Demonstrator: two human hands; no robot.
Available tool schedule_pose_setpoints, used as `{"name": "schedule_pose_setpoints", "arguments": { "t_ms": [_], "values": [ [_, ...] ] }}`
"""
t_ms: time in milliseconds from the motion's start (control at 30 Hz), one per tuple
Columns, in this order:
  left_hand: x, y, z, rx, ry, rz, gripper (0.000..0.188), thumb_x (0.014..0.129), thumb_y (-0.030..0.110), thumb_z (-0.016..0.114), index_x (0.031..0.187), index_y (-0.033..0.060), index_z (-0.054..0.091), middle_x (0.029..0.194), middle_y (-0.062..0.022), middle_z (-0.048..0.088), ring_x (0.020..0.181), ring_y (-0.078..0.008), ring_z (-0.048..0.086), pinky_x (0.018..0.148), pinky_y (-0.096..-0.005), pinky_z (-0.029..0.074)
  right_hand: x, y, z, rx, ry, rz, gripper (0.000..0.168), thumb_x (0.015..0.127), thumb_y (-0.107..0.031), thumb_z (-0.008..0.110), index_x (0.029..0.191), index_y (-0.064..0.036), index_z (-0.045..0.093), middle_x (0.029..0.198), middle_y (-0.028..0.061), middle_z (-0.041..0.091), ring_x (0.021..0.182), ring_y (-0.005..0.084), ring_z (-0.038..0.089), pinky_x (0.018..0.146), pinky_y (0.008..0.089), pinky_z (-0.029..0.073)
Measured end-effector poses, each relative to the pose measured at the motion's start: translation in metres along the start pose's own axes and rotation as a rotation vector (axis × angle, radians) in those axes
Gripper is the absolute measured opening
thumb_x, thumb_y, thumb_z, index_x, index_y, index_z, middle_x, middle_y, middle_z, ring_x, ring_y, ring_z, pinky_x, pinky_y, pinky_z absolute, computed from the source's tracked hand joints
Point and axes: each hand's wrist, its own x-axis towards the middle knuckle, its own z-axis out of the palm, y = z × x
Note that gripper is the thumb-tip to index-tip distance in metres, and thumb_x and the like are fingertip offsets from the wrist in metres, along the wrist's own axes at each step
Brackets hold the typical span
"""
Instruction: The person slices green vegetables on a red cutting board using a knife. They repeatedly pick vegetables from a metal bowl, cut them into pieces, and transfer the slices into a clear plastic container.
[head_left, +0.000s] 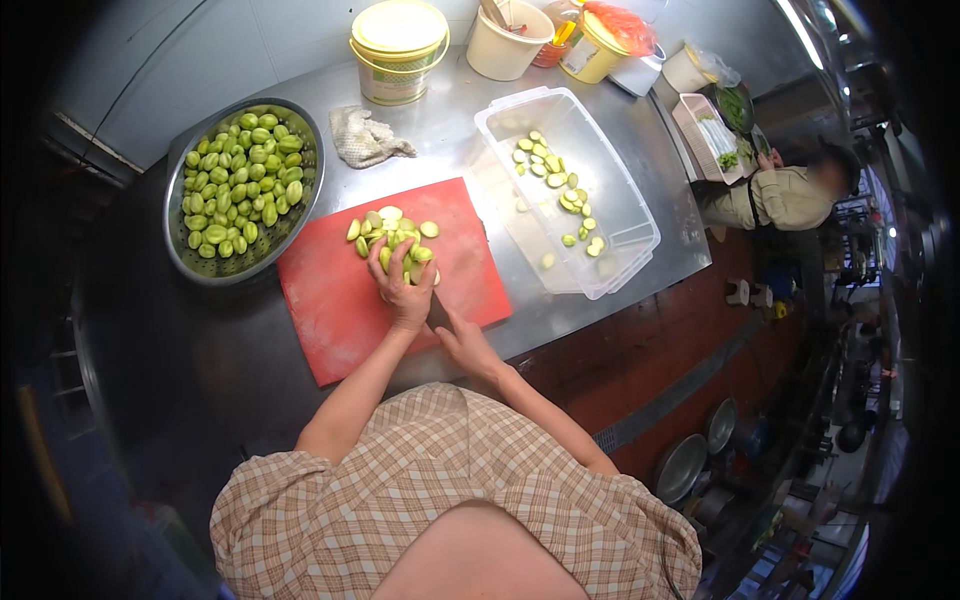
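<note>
On the red cutting board (330, 330) lies a heap of green, ribbed vegetables (382, 221), many of them cut, with pale faces showing. My left hand (401, 289) rests on the near side of this heap with its fingers spread over the pieces. My right hand (469, 346) holds a knife (438, 313), its dark blade beside the left hand; the handle is hidden in the grip. To the left stands a metal colander (171, 225) full of whole green ones. Cut pieces (555, 180) lie in the clear plastic bin (637, 217) at the right.
A crumpled cloth (367, 137) lies behind the board. Along the wall stand a lidded bucket (397, 60), a white tub (504, 45) and a yellow-lidded bucket (592, 56). At the far right another person (787, 195) works near a pink basket (705, 142). The steel table's edge (600, 321) runs right of me.
</note>
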Motion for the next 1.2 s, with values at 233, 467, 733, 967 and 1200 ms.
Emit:
{"name": "schedule_pose_setpoints", "arguments": {
  "t_ms": [233, 467, 733, 967, 1200],
  "values": [
    [0.07, 0.115, 0.097, -0.578, -0.186, 0.19, 0.051, 0.076, 0.019, 0.081, 0.122, 0.0116, 0.058, 0.136, -0.0198, 0.038, 0.127, -0.036, 0.042, 0.102, -0.0457, 0.041, -0.005, -0.059, -0.089, -0.221, 0.414, 0.107, 0.035, 0.099, -0.014, 0.054, 0.125, 0.006, 0.046, 0.061, 0.0152, 0.056, 0.049, 0.0258, 0.056, 0.044, 0.0373, 0.041],
    [0.098, 0.124, 0.196, -0.422, -0.477, 0.081, 0.048, 0.09, 0.035, 0.067, 0.126, 0.0055, 0.056, 0.137, -0.0275, 0.042, 0.129, -0.0431, 0.042, 0.108, -0.0477, 0.036, -0.003, -0.101, -0.157, -0.077, 0.615, 0.267, 0.014, 0.099, -0.014, 0.049, 0.105, -0.001, 0.047, 0.056, 0.0061, 0.051, 0.042, 0.0145, 0.052, 0.038, 0.0331, 0.041],
    [0.104, 0.046, 0.133, -0.301, -0.322, 0.02, 0.036, 0.082, 0.024, 0.075, 0.11, 0.0036, 0.066, 0.119, -0.0116, 0.056, 0.108, -0.0338, 0.053, 0.094, -0.0463, 0.043, -0.018, -0.072, -0.155, 0.087, 0.605, 0.192, 0.013, 0.1, -0.014, 0.049, 0.103, -0.001, 0.048, 0.057, 0.0041, 0.051, 0.042, 0.0124, 0.05, 0.038, 0.0304, 0.04],
    [0.076, -0.009, 0.148, 0.385, -0.682, 0.263, 0.037, 0.073, 0.022, 0.08, 0.104, 0.0069, 0.068, 0.117, -0.0088, 0.056, 0.11, -0.0277, 0.048, 0.091, -0.0416, 0.04, -0.017, -0.078, -0.143, -0.146, 0.618, 0.178, 0.013, 0.101, -0.015, 0.05, 0.109, -0.005, 0.049, 0.062, 0.0024, 0.051, 0.044, 0.0104, 0.049, 0.041, 0.0254, 0.042],
    [0.077, -0.017, 0.165, 0.311, -0.693, 0.252, 0.024, 0.075, 0.01, 0.076, 0.092, 0.0062, 0.06, 0.091, -0.01, 0.064, 0.098, -0.0294, 0.054, 0.087, -0.0424, 0.042, -0.04, -0.063, -0.157, 1.076, 0.432, 0.318, 0.013, 0.105, -0.019, 0.046, 0.109, -0.007, 0.05, 0.076, 0.0046, 0.048, 0.05, 0.0088, 0.043, 0.041, 0.0237, 0.038]
  ]
}}
